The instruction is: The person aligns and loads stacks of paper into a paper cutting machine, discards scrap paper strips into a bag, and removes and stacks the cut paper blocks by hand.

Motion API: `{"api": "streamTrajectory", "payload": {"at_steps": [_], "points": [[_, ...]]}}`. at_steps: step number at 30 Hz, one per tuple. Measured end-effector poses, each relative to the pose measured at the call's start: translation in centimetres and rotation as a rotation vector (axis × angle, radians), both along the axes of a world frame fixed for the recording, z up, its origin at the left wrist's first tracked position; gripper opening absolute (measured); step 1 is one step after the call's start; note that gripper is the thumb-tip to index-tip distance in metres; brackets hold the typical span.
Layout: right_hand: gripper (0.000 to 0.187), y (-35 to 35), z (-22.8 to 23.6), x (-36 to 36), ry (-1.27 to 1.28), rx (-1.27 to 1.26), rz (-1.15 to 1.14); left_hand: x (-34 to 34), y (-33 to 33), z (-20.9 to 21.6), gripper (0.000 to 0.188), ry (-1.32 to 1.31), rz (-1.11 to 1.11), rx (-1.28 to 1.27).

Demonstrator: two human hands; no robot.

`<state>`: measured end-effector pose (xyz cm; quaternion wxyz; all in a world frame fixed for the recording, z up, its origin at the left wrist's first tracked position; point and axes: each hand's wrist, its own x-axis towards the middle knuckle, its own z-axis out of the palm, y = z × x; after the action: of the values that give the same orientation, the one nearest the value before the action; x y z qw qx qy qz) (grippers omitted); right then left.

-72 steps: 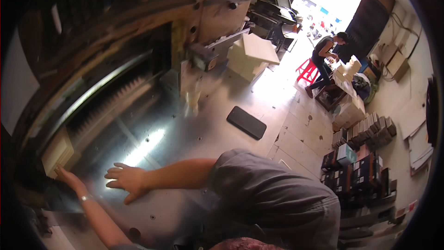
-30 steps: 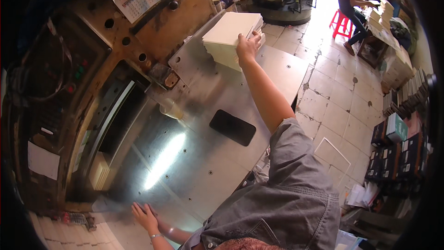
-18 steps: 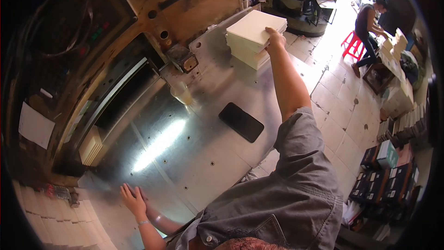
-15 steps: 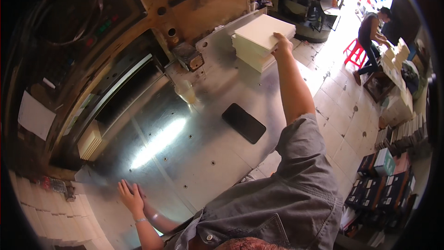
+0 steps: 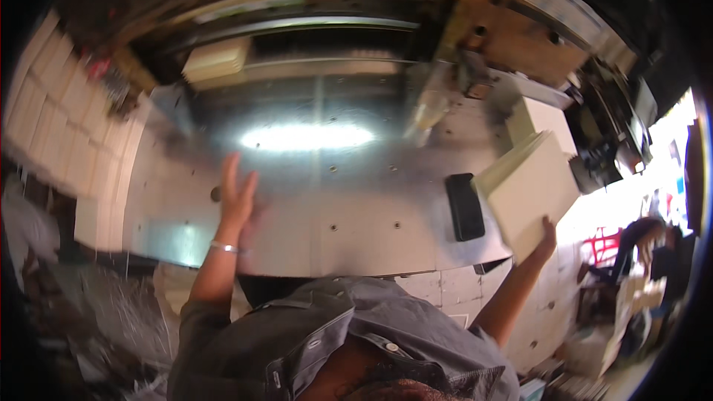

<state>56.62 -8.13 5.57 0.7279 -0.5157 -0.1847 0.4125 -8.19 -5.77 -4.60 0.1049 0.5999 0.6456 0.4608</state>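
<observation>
My right hand (image 5: 547, 234) grips the lower corner of a thick stack of cream paper sheets (image 5: 531, 189), lifted and tilted off the right edge of a shiny metal table (image 5: 349, 200). A second cream stack (image 5: 538, 122) rests on the table just behind it. My left hand (image 5: 236, 194) lies flat and open on the metal surface at the left, with a silver bracelet on the wrist. A black phone (image 5: 465, 206) lies between my hands, close to the lifted stack.
A paper cutting machine (image 5: 297, 37) with a dark slot stands along the table's far side. A pale paper block (image 5: 215, 59) sits inside it at the left. A seated person (image 5: 631, 241) is at the far right near a red stool. Scrap paper lies on the floor at lower left.
My right hand has taken a portion of the cream stack and pulled it toward me, off the pile. The view has swung left, and my left hand has slid further onto the table.
</observation>
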Motion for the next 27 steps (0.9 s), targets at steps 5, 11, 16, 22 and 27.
{"api": "streamTrajectory", "payload": {"at_steps": [5,11,16,22,27], "points": [[0.042,-3.2,-3.4,-13.6,-0.068,-0.016,0.333,8.5,-3.8,5.0,0.099,-0.898,-0.474,-0.282],[0.078,-0.8,-1.4,-29.7,-0.069,0.286,0.957,6.6,-7.4,10.2,0.112,-1.051,-0.843,-0.088],[0.091,-0.1,-2.2,-35.4,-0.210,0.415,1.212,2.1,-11.8,7.3,0.086,-0.887,-0.474,-0.110],[0.099,-1.3,-4.7,-39.0,-0.451,0.795,0.709,4.5,-13.7,3.7,0.079,-0.690,-0.204,0.276],[0.087,-4.1,-3.0,-35.2,-1.050,0.782,0.566,4.0,-14.4,2.1,0.079,-0.793,-0.125,0.127]]}}
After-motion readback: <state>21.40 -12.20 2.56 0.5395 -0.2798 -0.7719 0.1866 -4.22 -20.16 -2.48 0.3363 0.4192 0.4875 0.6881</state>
